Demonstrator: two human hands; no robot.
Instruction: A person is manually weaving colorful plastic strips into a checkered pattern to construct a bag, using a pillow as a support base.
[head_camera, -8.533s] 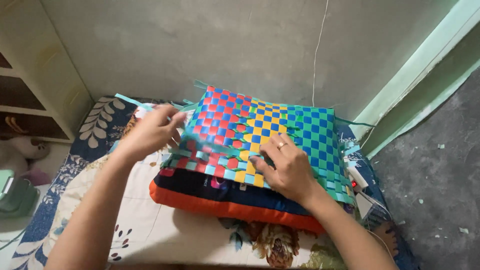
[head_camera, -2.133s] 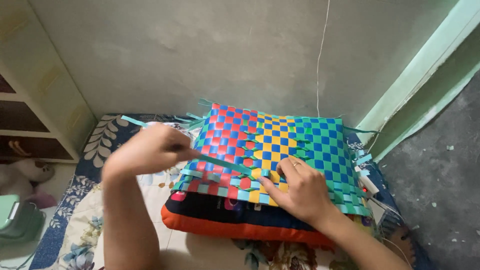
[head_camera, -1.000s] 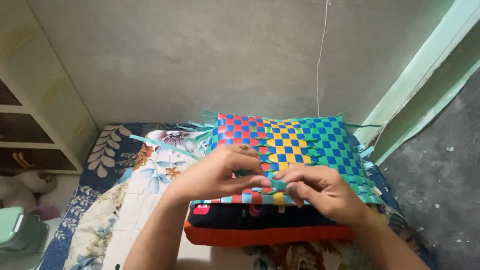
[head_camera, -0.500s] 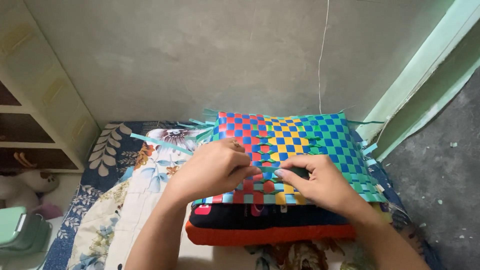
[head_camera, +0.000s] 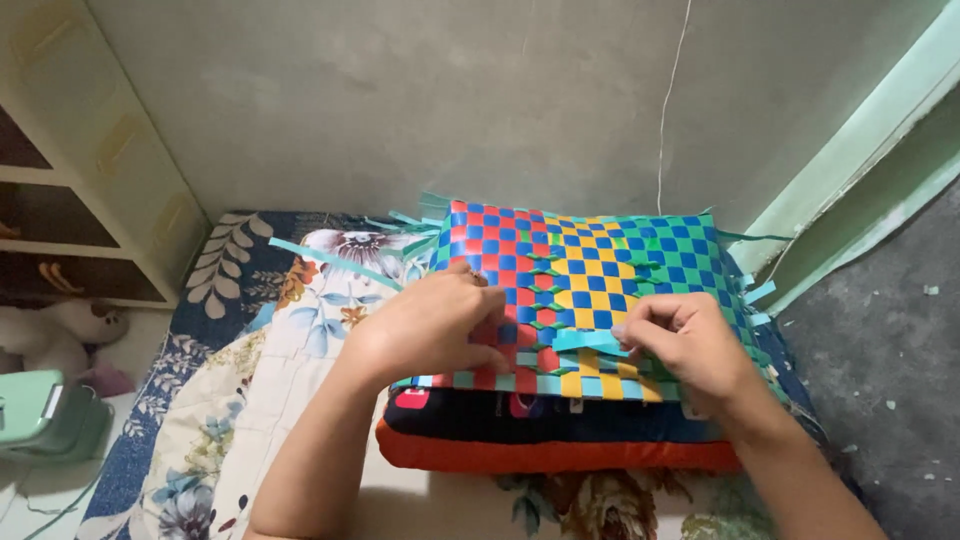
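Note:
A woven mat (head_camera: 600, 255) of red, blue, yellow and green strips lies on a dark cushion with an orange edge (head_camera: 560, 450). My left hand (head_camera: 430, 325) rests on the mat's near left part, fingers curled over the red and blue weave. My right hand (head_camera: 685, 340) pinches a light blue strip (head_camera: 585, 342) near the mat's front edge. Loose light blue strip ends (head_camera: 330, 262) stick out to the left of the mat.
The cushion sits on a floral blue and cream bedsheet (head_camera: 250, 330). A pale shelf unit (head_camera: 90, 200) stands at the left, with a soft toy (head_camera: 60, 335) and a green box (head_camera: 45, 410) below it. A grey wall is behind; a bare grey floor (head_camera: 890, 360) lies right.
My left hand came back from pulling a long strip out to the left and now lies on the mat. Both hands have met at the front edge, my right gripping a strip.

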